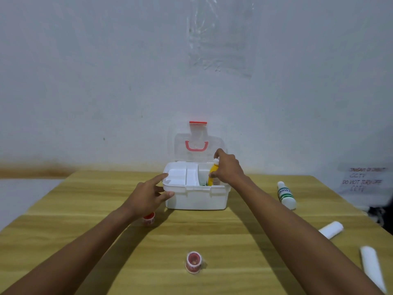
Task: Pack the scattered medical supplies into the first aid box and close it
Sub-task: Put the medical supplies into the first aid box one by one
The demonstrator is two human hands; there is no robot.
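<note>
The first aid box (196,198) is seen standing open at the far middle of the wooden surface (223,235), its clear lid (198,149) raised against the wall. The right hand (228,169) is observed with its grip clamped on a yellow bottle (212,174), held upright in the box's right compartment, while the left hand (148,195) is pressed, fingers spread, against the box's left corner. Left outside are two red-capped jars (193,261), a green-labelled bottle (286,195) and two white rolls (331,229).
</note>
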